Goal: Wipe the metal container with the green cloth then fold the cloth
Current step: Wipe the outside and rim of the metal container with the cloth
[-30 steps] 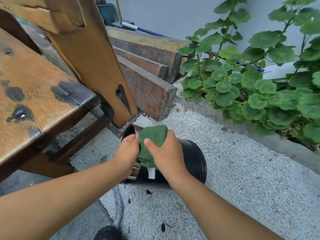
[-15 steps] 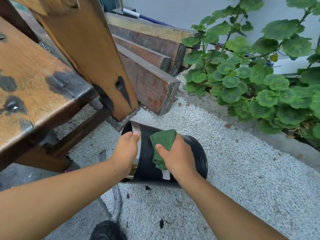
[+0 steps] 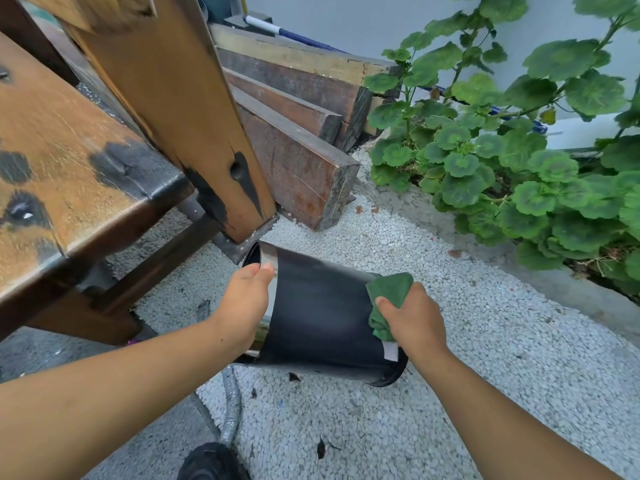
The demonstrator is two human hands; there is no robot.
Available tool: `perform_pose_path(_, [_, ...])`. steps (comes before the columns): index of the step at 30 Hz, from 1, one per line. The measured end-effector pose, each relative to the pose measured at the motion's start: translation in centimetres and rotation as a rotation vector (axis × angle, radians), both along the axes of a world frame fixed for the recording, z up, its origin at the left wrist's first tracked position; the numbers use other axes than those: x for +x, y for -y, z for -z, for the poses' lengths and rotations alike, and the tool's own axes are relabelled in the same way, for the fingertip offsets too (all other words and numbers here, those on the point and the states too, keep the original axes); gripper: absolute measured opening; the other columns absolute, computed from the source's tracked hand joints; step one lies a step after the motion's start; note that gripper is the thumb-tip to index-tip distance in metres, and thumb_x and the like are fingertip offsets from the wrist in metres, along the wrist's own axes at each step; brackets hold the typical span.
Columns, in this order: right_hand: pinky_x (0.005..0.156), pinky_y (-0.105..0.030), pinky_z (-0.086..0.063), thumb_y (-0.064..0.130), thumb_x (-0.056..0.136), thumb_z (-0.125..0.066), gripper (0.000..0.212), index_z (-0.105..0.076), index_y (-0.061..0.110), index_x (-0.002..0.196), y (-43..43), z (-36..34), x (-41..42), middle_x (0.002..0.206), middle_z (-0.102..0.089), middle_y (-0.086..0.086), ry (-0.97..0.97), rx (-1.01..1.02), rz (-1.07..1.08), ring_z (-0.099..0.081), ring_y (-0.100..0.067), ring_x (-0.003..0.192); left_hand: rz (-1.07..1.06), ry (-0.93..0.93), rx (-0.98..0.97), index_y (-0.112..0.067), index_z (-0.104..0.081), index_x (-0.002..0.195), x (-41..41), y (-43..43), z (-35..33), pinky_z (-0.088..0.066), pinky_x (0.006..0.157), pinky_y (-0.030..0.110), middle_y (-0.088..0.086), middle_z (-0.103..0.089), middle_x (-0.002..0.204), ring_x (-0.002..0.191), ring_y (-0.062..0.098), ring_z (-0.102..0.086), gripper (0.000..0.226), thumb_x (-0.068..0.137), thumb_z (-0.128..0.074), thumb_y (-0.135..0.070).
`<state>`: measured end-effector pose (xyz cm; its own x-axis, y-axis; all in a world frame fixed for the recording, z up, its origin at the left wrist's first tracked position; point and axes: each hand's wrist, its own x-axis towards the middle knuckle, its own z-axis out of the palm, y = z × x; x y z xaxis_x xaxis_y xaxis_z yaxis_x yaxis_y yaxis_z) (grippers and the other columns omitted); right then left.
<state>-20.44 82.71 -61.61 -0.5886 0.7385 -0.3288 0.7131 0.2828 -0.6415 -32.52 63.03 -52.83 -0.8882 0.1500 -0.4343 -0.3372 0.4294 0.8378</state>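
Forearms reach forward and down from the lower corners. The left hand (image 3: pixel 242 303) grips the shiny rim of a smooth black cylindrical metal container (image 3: pixel 318 317), fingers (image 3: pixel 263 269) curled round its open end. The container lies tilted on its side over coarse white gravel (image 3: pixel 450 393), near a weathered wooden bench (image 3: pixel 69 150). The right hand (image 3: pixel 415 320) clenches a bunched, ribbed green cloth (image 3: pixel 388 292), pressing it against the container's wall near the base.

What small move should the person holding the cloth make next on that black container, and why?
Probably sweep the cloth back along the container toward its rim. The right hand holds the bunched cloth against the base end, so the side nearer the rim lies ahead, and the left hand grips the rim, steadying it.
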Motion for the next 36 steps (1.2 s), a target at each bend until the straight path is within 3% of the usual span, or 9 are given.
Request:
perform_pose_path(6, [0.079,-0.041,-0.061,0.033,0.086,-0.078,0.013,-0.073,0.021,0.087,-1.5,-0.3,1.1,0.087,-0.077,-0.004,-0.324,-0.472,0.312,-0.074,-0.026,0.081,-0.011,0.002,-0.035,-0.026,-0.042,0.075,-1.1,0.9,0.0,-0.031,0.070,0.030,-0.010,-0.041,0.080,0.071,0.003,-0.039,0.032,0.107,-0.041,-0.027])
perform_pose_path(8, [0.073,-0.038,-0.062,0.029,0.087,-0.078,0.014,-0.076,0.017,0.093,-1.2,-0.7,1.8,0.089,-0.080,-0.007,-0.399,-0.654,0.351,-0.077,-0.027,0.079,-0.017,0.025,-0.038,-0.009,-0.061,0.106,-1.6,1.5,-0.3,-0.042,0.093,0.036,0.002,-0.059,0.100,0.102,0.020,-0.058,0.027,0.107,-0.042,-0.027])
perform_pose_path(10, [0.065,-0.033,-0.062,0.028,0.089,-0.077,0.018,-0.077,0.013,0.100,-0.6,-1.1,2.4,0.093,-0.080,-0.009,-0.445,-0.814,0.330,-0.078,-0.027,0.083,-0.066,0.057,-0.074,0.009,-0.053,0.127,-1.8,2.1,-0.5,-0.032,0.113,0.053,0.025,-0.064,0.108,0.135,0.047,-0.042,0.041,0.106,-0.042,-0.025])
perform_pose_path(12, [0.064,-0.032,-0.061,0.027,0.090,-0.075,0.022,-0.077,0.011,0.105,-0.1,-1.6,2.8,0.097,-0.080,-0.011,-0.460,-0.881,0.284,-0.078,-0.027,0.087,-0.084,0.063,-0.106,0.004,-0.062,0.101,-2.0,2.8,-0.2,-0.045,0.096,0.048,0.034,-0.058,0.095,0.107,0.054,-0.054,0.033,0.106,-0.043,-0.023])
perform_pose_path(14, [0.069,-0.034,-0.061,0.026,0.090,-0.075,0.024,-0.076,0.010,0.108,0.1,-2.3,2.7,0.100,-0.080,-0.013,-0.481,-0.896,0.270,-0.078,-0.029,0.088,-0.064,0.074,-0.070,-0.012,-0.053,0.077,-2.3,3.0,-0.8,-0.040,0.075,0.037,0.013,-0.047,0.074,0.071,0.031,-0.046,0.029,0.104,-0.047,-0.020])
perform_pose_path(17, [0.068,-0.035,-0.061,0.027,0.089,-0.075,0.029,-0.074,0.007,0.111,-0.6,-3.8,2.2,0.098,-0.079,-0.015,-0.516,-0.907,0.299,-0.078,-0.030,0.085,0.039,0.171,0.081,-0.005,-0.066,0.115,-3.2,3.7,-1.7,-0.034,0.114,0.044,0.005,-0.065,0.117,0.109,0.024,-0.061,0.023,0.098,-0.058,-0.018])
perform_pose_path(22, [0.072,-0.051,-0.062,0.037,0.085,-0.077,0.037,-0.071,0.010,0.110,-3.4,-5.9,1.7,0.091,-0.079,-0.013,-0.548,-0.937,0.379,-0.075,-0.032,0.074,0.513,0.117,0.142,-0.022,-0.060,0.135,-4.4,4.6,-4.7,-0.040,0.106,0.048,0.006,-0.069,0.129,0.120,0.028,-0.061,0.043,0.092,-0.066,-0.026])
perform_pose_path(29, [0.074,-0.045,-0.060,0.036,0.086,-0.077,0.032,-0.073,0.012,0.106,-4.4,-5.9,0.9,0.088,-0.080,-0.009,-0.638,-0.940,0.416,-0.077,-0.026,0.074,0.362,0.022,0.052,0.000,-0.044,0.144,-4.8,2.8,-2.6,-0.028,0.118,0.060,0.023,-0.050,0.148,0.140,0.040,-0.043,0.045,0.104,-0.050,-0.019])
perform_pose_path(36, [0.061,-0.031,-0.062,0.024,0.090,-0.075,0.016,-0.075,0.012,0.101,-3.5,-5.0,-0.4,0.093,-0.080,-0.011,-0.609,-0.739,0.397,-0.078,-0.024,0.077,0.259,0.034,0.043,-0.013,-0.031,0.154,-3.1,1.9,0.0,-0.023,0.122,0.049,0.003,-0.037,0.160,0.146,0.023,-0.034,0.061,0.097,-0.048,-0.027])
